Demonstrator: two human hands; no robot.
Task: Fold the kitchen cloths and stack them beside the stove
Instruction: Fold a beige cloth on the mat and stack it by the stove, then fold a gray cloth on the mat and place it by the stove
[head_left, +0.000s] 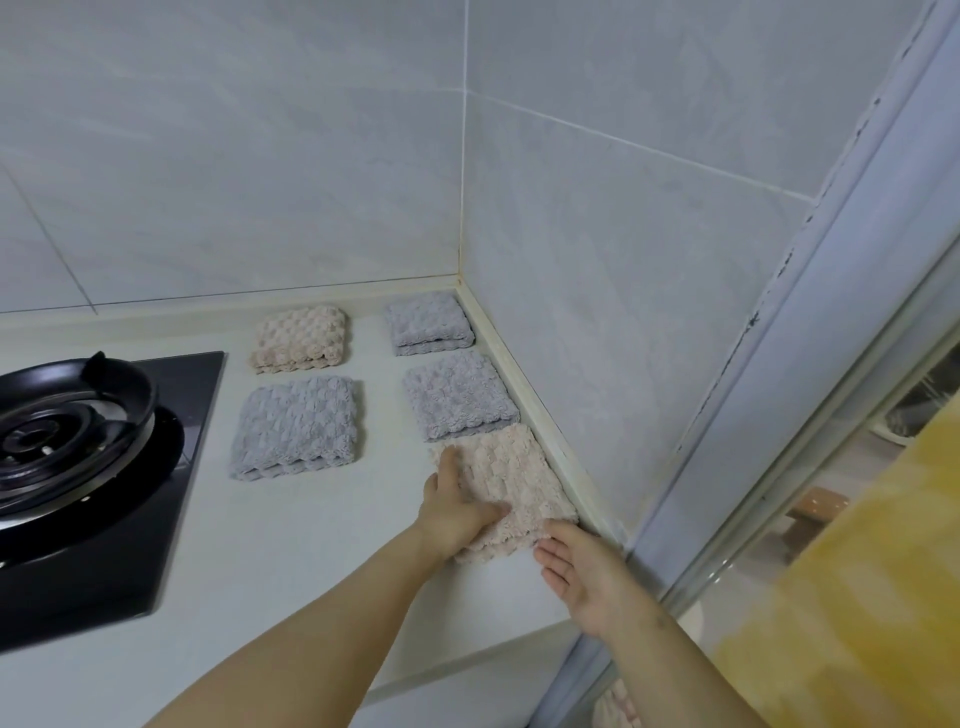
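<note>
Now the step in hand seems to be flattening the pale pink, bumpy square kitchen cloth, which lies on the white surface well apart from the black glass gas stove, in the row of cloths farthest from it. To do this well, I think the pressing hand should hold the layers down firmly while the other hand squares the near edge, so that the corners meet and nothing slides. Stacking is not yet done: a large grey folded cloth and a small pink folded cloth lie just beside the stove, each alone.

The left hand rests palm down on the pale pink cloth, at its edge toward the stove, with fingers straight and a little spread. The right hand is just beside the cloth's near corner, on the side away from the stove. Its palm is turned partly up, its fingers are relaxed and apart, and it holds nothing. Whether it touches the cloth I cannot tell.
</note>
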